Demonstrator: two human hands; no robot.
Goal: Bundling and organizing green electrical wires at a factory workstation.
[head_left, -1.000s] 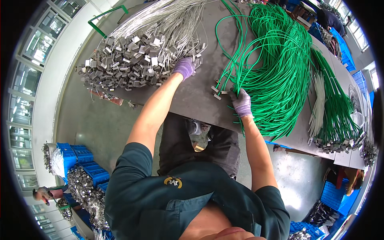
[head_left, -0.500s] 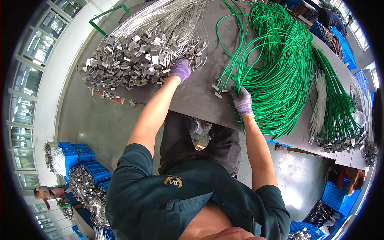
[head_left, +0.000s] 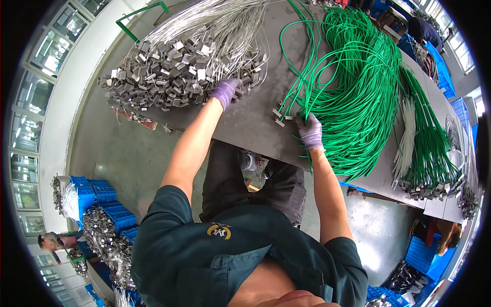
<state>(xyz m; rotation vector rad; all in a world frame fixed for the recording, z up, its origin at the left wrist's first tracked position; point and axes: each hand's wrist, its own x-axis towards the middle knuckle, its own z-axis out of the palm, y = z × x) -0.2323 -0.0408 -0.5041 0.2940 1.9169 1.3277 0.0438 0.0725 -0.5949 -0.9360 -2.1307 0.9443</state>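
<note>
My left hand point(head_left: 225, 93), in a purple glove, is at the near right edge of a heap of grey metal blocks point(head_left: 169, 77) fixed to thin silvery wires point(head_left: 215, 25). Its fingers are curled in, and what they pinch is partly hidden by the hand. My right hand point(head_left: 310, 133), also gloved, is closed round green cable point(head_left: 308, 94) beside the large green bundle point(head_left: 363, 92). Just left of its fingers, a few small metal end pieces point(head_left: 279, 122) lie on the grey table point(head_left: 250, 120).
To the right lie a white wire bundle point(head_left: 406, 138) and a second green bundle point(head_left: 427, 133) with metal ends. A green metal handle point(head_left: 128, 31) stands at the table's far left. Blue crates point(head_left: 118, 216) with metal parts sit lower left. Another person point(head_left: 59, 240) is at far left.
My left hand has drawn back slightly left and toward me from the wires at the heap's edge. My right hand keeps its grip in nearly the same place.
</note>
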